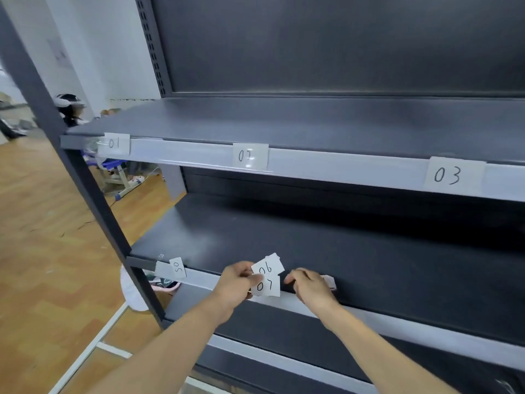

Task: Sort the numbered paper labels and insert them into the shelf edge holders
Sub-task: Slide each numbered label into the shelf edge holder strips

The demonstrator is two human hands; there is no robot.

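I read upper holder strip [199, 159]: label 01 [115, 143] far left, 02 [250, 156], 03 [451, 175] right | lower strip [369, 319]: 05 [178, 267] sideways | left hand [237, 282] papers: 06 [267, 267], 07 [265, 286].

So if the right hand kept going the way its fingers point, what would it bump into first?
Probably the 07 label held in the left hand. The right hand points leftward along the lower shelf edge, and that paper looks closest, though depth is hard to judge.
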